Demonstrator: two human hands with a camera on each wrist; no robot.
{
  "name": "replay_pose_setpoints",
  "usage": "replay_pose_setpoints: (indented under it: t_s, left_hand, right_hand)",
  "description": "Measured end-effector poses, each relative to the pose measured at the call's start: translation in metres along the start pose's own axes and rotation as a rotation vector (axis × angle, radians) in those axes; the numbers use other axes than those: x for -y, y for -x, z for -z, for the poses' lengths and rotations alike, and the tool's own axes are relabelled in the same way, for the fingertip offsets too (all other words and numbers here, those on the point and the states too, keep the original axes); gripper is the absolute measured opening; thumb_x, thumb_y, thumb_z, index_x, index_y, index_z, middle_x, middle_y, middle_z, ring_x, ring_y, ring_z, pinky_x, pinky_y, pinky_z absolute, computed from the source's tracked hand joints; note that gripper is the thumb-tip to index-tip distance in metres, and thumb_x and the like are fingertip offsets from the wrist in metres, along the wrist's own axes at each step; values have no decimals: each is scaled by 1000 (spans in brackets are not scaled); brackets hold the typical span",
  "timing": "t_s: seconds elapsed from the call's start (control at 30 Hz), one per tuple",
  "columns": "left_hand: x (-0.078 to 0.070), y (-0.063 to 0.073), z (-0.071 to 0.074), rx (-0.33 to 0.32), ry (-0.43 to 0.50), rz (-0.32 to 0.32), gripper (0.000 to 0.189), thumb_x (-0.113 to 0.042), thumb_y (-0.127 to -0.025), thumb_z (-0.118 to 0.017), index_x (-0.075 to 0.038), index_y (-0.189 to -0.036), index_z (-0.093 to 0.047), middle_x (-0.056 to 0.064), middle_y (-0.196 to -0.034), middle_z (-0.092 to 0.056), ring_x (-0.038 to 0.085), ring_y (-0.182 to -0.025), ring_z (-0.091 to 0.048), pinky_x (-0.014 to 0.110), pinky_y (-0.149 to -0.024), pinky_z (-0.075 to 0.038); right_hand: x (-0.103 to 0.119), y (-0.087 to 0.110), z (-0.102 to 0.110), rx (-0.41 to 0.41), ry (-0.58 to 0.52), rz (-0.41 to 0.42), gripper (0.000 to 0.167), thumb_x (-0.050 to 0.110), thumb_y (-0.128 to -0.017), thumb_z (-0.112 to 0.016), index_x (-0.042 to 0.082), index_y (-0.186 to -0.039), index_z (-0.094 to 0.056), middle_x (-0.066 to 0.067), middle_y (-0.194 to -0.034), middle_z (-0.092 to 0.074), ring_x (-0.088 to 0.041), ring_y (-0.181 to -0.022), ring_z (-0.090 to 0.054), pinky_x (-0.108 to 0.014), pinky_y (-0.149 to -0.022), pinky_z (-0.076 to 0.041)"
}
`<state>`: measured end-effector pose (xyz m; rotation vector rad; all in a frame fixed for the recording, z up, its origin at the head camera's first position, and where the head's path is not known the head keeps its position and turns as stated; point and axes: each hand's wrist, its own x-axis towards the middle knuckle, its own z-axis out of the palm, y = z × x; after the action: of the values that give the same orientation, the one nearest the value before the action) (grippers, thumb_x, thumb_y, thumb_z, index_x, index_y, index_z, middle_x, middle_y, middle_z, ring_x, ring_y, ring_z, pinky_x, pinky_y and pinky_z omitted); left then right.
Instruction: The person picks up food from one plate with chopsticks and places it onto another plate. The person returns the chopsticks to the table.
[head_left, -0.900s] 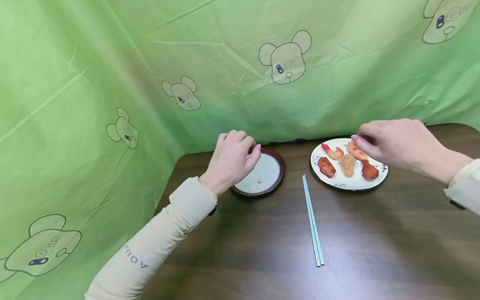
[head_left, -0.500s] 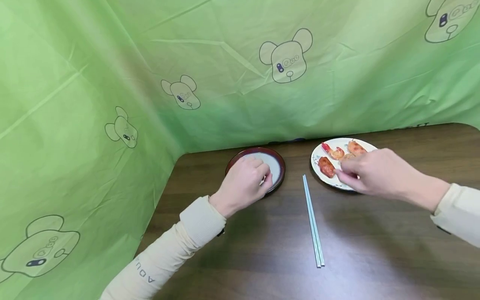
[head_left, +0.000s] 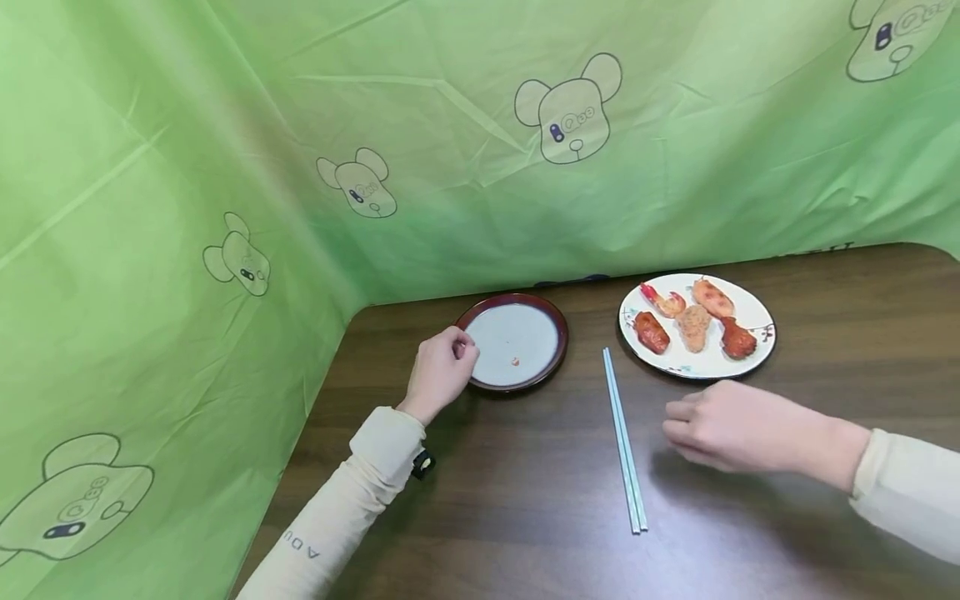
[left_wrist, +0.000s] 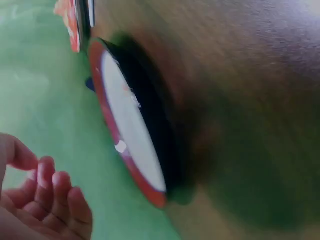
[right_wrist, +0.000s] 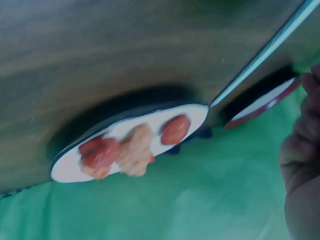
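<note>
My left hand (head_left: 438,371), fingers loosely curled and holding nothing, hovers at the left rim of a brown-rimmed plate (head_left: 561,337); that plate bears only a tiny crumb (head_left: 515,362). In the left wrist view the bent fingers (left_wrist: 62,192) show nothing between them. My right hand (head_left: 738,429) hangs loosely curled over the table, between the chopsticks (head_left: 624,442) and the near side of a white plate (head_left: 753,304). On this plate lie a shrimp (head_left: 666,302), a drumstick (head_left: 738,340), a breaded piece (head_left: 693,327), a reddish-brown wing (head_left: 651,332) and a spotted orange piece (head_left: 712,298).
The dark wooden table (head_left: 517,483) has its back edge against a green cloth (head_left: 450,167) printed with bear faces. Another side of this cloth hangs close along the table's left edge. The paired light-blue chopsticks lie lengthwise between the two plates.
My right hand has come from over the white plate toward me, uncovering the food. The left hand has moved over the brown-rimmed plate and back to its left rim. Plates and chopsticks stay put.
</note>
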<state>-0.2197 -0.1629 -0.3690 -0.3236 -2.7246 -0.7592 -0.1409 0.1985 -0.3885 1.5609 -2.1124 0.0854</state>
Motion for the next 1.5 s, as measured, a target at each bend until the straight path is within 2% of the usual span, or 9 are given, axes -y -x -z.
replay_pose_setpoints:
  t_s: [0.1, 0.17, 0.3, 0.47, 0.53, 0.73, 0.97, 1.13, 1.5]
  left_hand:
    - [13, -2, -3, 11, 44, 130, 14, -17, -87, -56, -9, -93, -66, 1, -70, -62, 17, -66, -56, 28, -60, -46]
    - [19, -3, -4, 40, 49, 208, 17, -19, -89, -55, -8, -100, -64, 2, -71, -62, 17, -66, -57, 28, -62, -47]
    - [27, -5, -6, 155, 49, 322, 29, -22, -94, -51, -5, -116, -55, 3, -70, -64, 16, -64, -60, 32, -67, -50]
    - [33, -4, -9, 303, 68, 400, 41, -23, -98, -44, 0, -131, -42, 7, -64, -67, 15, -58, -65, 37, -81, -53]
    - [34, -5, -11, 336, 110, 430, 44, -22, -98, -43, 2, -135, -38, 10, -67, -68, 16, -58, -66, 36, -78, -56]
    - [39, -6, -19, 373, 264, 534, 48, -17, -97, -46, 3, -139, -31, 15, -76, -64, 17, -55, -66, 28, -56, -59]
    - [39, -8, -26, 403, 280, 592, 43, -12, -97, -46, 4, -135, -34, 11, -76, -57, 13, -50, -62, 27, -53, -59]
    - [35, -10, -26, 392, 314, 623, 41, -11, -97, -47, 5, -133, -35, 14, -79, -56, 13, -50, -62, 29, -55, -60]
    - [35, -10, -31, 381, 304, 624, 50, -9, -96, -47, 8, -140, -28, 13, -78, -56, 13, -50, -62, 29, -54, -59]
  right_hand:
    - [12, -6, -4, 41, 11, 40, 14, 11, -80, -57, 20, -72, -49, 10, -69, -42, -9, -58, -43, -22, -43, -31]
    - [20, -12, -6, 69, 21, 60, 19, 11, -67, -65, 19, -76, -51, 9, -73, -44, -9, -63, -44, -22, -44, -32]
    - [30, -21, -12, 103, 72, 80, 22, 11, -66, -68, 19, -80, -53, 7, -80, -45, -9, -69, -43, -22, -46, -34]
    - [33, -28, -19, 111, 125, 86, 22, 18, -68, -71, 19, -80, -52, 6, -81, -45, -10, -71, -43, -22, -47, -34]
    - [33, -30, -21, 110, 143, 87, 22, 22, -68, -71, 20, -79, -52, 6, -81, -45, -11, -72, -45, -23, -48, -35]
    - [35, -35, -31, 129, 167, 102, 22, 26, -69, -72, 21, -79, -53, 5, -82, -48, -12, -75, -48, -24, -52, -38]
    - [41, -37, -40, 133, 186, 131, 21, 26, -68, -71, 21, -77, -53, 6, -78, -49, -12, -72, -48, -23, -55, -37]
    - [40, -40, -40, 138, 192, 163, 22, 28, -67, -72, 21, -77, -54, 7, -77, -50, -11, -70, -49, -22, -56, -40]
    - [37, -42, -44, 152, 159, 171, 23, 27, -66, -74, 22, -78, -56, 8, -77, -51, -10, -70, -50, -23, -54, -42]
